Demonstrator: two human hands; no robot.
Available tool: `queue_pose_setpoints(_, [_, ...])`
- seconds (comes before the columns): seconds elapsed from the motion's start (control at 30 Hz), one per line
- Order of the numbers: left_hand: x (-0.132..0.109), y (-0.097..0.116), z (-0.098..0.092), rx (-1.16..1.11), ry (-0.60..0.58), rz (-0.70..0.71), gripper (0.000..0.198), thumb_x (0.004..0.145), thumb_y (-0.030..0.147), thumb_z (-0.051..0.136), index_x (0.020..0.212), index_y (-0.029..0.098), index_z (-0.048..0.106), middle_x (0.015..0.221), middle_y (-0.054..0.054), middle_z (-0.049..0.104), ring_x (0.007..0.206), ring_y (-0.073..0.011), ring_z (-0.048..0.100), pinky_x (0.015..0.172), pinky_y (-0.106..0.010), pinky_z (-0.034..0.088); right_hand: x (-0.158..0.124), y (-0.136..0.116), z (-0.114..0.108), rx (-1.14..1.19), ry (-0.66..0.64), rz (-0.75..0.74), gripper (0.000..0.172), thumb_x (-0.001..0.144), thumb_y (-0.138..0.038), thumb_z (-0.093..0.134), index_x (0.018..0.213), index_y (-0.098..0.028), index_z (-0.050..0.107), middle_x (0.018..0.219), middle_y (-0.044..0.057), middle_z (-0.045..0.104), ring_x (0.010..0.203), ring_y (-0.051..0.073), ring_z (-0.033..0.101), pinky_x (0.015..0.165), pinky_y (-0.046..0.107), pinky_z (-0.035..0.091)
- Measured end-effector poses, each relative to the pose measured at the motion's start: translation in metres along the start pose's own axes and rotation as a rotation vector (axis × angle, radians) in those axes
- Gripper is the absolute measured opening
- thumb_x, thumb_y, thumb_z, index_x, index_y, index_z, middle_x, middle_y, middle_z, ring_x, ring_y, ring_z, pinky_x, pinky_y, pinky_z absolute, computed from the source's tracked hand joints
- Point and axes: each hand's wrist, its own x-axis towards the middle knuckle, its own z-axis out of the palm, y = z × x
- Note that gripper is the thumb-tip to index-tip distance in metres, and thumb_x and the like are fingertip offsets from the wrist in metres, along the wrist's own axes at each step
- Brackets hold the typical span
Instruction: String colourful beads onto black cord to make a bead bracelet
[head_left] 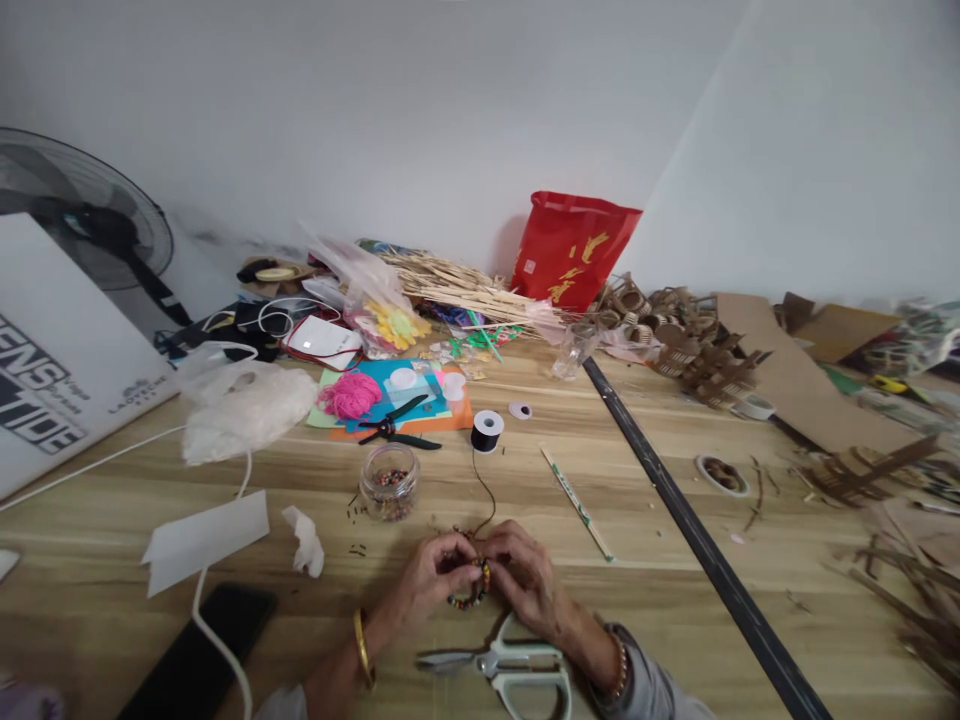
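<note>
Between my hands hangs a ring of small multicoloured beads (469,602). My left hand (435,580) pinches its upper part, and my right hand (525,575) has its fingers closed close by on the other side. A dark cord (491,497) runs from the black spool (487,431) down to my fingers. Just below my hands lie scissors (525,657) with pale handles, their blades toward the left. A clear jar (389,484) holding many small beads stands left of the spool, with a few dark beads loose beside it.
Pliers (397,430) lie near coloured paper and pink yarn (351,396). A straw-like stick (577,503) and a long black strip (697,540) are to the right. Behind stands a red bag (574,250). A black phone-like slab (202,655) and a white cable lie front left.
</note>
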Motion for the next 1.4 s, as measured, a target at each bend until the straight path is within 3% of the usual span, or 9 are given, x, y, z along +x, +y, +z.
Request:
queue_pose_setpoints(0.27, [-0.001,0.009,-0.001,-0.027,0.031,0.026,0.031,0.069,0.043,0.070,0.066,0.013,0.061,0.063,0.000,0.056,0.061,-0.0135,0.049,0.058,-0.024,0.039,-0.001,-0.006,-0.002,-0.092,0.013,0.007,0.013,0.090,-0.024,0.049,0.101,-0.018,0.054,0.091,0.009,0.054,0.074,0.018,0.052,0.062,0.029,0.048])
queue_pose_setpoints(0.5, [-0.014,0.012,0.005,0.247,0.148,0.129,0.016,0.075,0.029,0.065,0.073,0.016,0.072,0.076,-0.006,0.072,0.075,-0.0205,0.062,0.073,-0.029,0.047,-0.004,-0.007,-0.002,-0.043,-0.187,-0.041,0.046,0.087,-0.035,0.056,0.128,-0.018,0.043,0.115,0.015,0.054,0.093,0.023,0.058,0.076,0.034,0.052])
queue_pose_setpoints(0.6, [-0.025,0.011,0.013,0.351,0.145,0.109,0.017,0.081,0.028,0.061,0.086,0.020,0.075,0.090,-0.008,0.076,0.085,-0.0236,0.066,0.080,-0.033,0.049,-0.006,-0.006,0.001,-0.040,-0.225,-0.067,0.040,0.090,-0.022,0.053,0.128,-0.019,0.043,0.111,0.014,0.059,0.101,0.022,0.058,0.085,0.034,0.049])
queue_pose_setpoints(0.7, [-0.042,0.008,0.012,0.491,0.206,0.173,0.022,0.082,0.030,0.062,0.099,0.023,0.072,0.104,-0.008,0.073,0.097,-0.0254,0.065,0.089,-0.034,0.048,-0.006,-0.004,0.003,-0.034,-0.189,-0.091,0.025,0.092,-0.015,0.046,0.116,-0.020,0.051,0.095,0.010,0.063,0.087,0.019,0.060,0.076,0.030,0.050])
queue_pose_setpoints(0.77, [-0.059,0.006,-0.001,0.634,0.309,0.226,0.019,0.083,0.029,0.059,0.099,0.025,0.070,0.097,-0.007,0.073,0.091,-0.0240,0.066,0.083,-0.032,0.050,-0.006,-0.005,0.003,-0.026,-0.178,-0.104,0.020,0.092,-0.013,0.044,0.107,-0.020,0.054,0.087,0.009,0.063,0.080,0.019,0.060,0.071,0.028,0.050])
queue_pose_setpoints(0.83, [-0.077,0.006,-0.022,0.801,0.530,0.266,0.017,0.084,0.033,0.058,0.093,0.023,0.067,0.093,-0.009,0.072,0.087,-0.0248,0.066,0.079,-0.033,0.051,-0.005,-0.006,0.002,-0.020,-0.183,-0.100,0.019,0.091,-0.012,0.043,0.103,-0.020,0.056,0.086,0.008,0.063,0.078,0.019,0.059,0.068,0.028,0.049])
queue_pose_setpoints(0.97, [-0.106,0.013,-0.072,1.229,0.933,0.158,0.030,0.086,0.046,0.049,0.091,0.018,0.058,0.082,-0.011,0.066,0.079,-0.0290,0.062,0.074,-0.039,0.049,-0.004,-0.006,0.001,-0.019,-0.207,-0.051,0.019,0.089,-0.012,0.046,0.102,-0.020,0.057,0.085,0.008,0.063,0.077,0.019,0.059,0.067,0.028,0.048])
queue_pose_setpoints(1.2, [-0.102,0.024,-0.102,1.605,0.784,-0.031,0.035,0.089,0.043,0.037,0.089,0.015,0.058,0.083,-0.013,0.065,0.082,-0.0319,0.062,0.074,-0.041,0.047,-0.005,0.000,0.002,-0.035,-0.184,-0.061,0.023,0.088,-0.010,0.045,0.102,-0.021,0.059,0.080,0.007,0.063,0.072,0.019,0.059,0.064,0.028,0.047])
queue_pose_setpoints(1.4, [-0.089,0.025,-0.109,1.297,0.780,-0.120,0.024,0.081,0.036,0.041,0.073,0.021,0.057,0.074,-0.008,0.069,0.074,-0.0292,0.065,0.068,-0.039,0.049,-0.004,-0.001,0.001,-0.048,-0.210,-0.039,0.019,0.090,-0.014,0.046,0.102,-0.020,0.059,0.079,0.007,0.062,0.071,0.019,0.058,0.061,0.028,0.047])
